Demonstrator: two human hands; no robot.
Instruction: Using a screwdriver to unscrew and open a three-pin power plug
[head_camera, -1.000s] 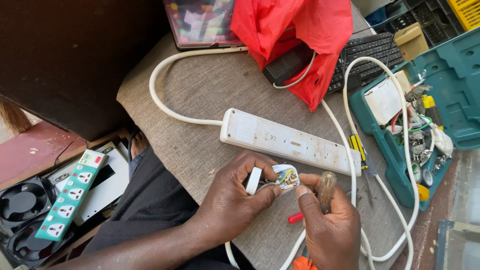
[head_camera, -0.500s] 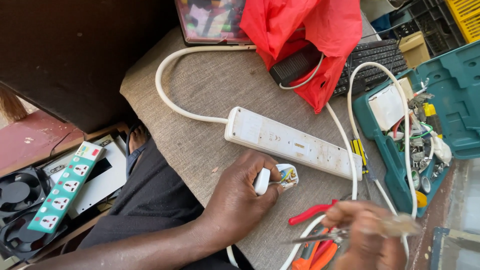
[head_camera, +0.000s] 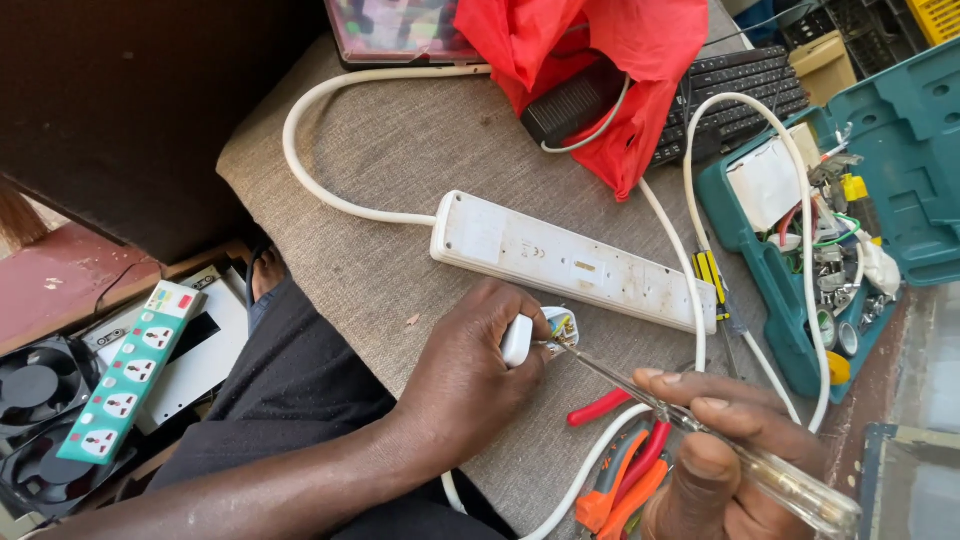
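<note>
— What's in the left hand (head_camera: 470, 375)?

— A small white plug (head_camera: 545, 330) with its cover off. The fingers are wrapped tight round it, just below the middle of the frame, and you can see coloured wires inside.

— And the right hand (head_camera: 725, 455)?

— Closed on a screwdriver (head_camera: 700, 430) with a clear handle, at the lower right. The thin shaft slants up to the left and its tip sits right in the open plug.

— Where does the plug's cord go?

— A white cable (head_camera: 590, 465) runs down from under the hands to the bottom edge. I can't tell where it goes from there.

— What lies around them?

— A long white power strip (head_camera: 575, 262) lies face down just above the hands, across the grey cloth-covered table (head_camera: 400, 170). Pliers (head_camera: 625, 470) with red and orange handles rest at the bottom, beside the right hand. A red plastic bag (head_camera: 600, 50) sits at the top, partly over a black keyboard (head_camera: 745, 95). At the right edge stands an open teal toolbox (head_camera: 900, 130) full of small parts. A green socket strip (head_camera: 130, 372) lies at the lower left.
</note>
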